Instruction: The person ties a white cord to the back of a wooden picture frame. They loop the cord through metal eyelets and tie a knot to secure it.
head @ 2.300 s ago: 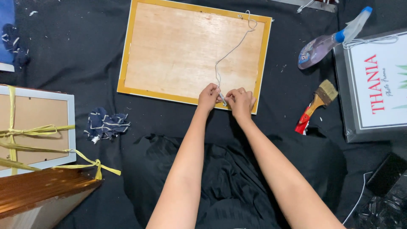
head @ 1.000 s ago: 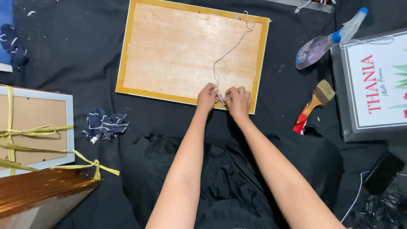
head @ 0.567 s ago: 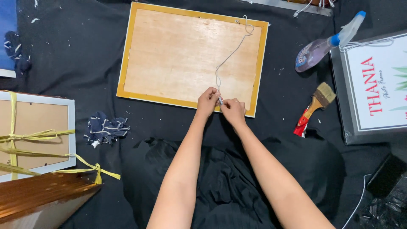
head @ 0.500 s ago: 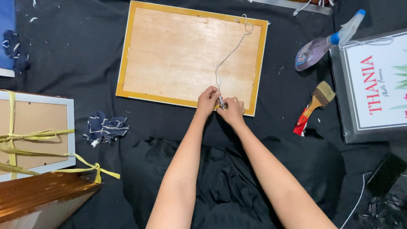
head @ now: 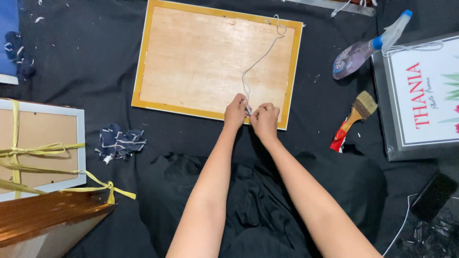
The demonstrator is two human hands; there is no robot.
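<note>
A picture frame (head: pixel 210 59) lies face down on the black cloth (head: pixel 86 62) that covers the floor, its plywood back up and edged with yellow tape. A thin white string (head: pixel 260 59) is already fixed near the far right corner of the frame and runs in a loose curve across the board to the near edge. There both hands meet: the left hand (head: pixel 235 111) and the right hand (head: pixel 264 118) each have their fingers pinched shut on the near end of the string, just beside one another and right over the taped edge. Judging by this, the far end of the hanging string is done and the near end is being fastened; whether a knot is formed cannot be told, as the fingers hide it. To the right lie a paintbrush (head: pixel 353 119) and a spray bottle (head: pixel 366 48), well apart from the hands.
</note>
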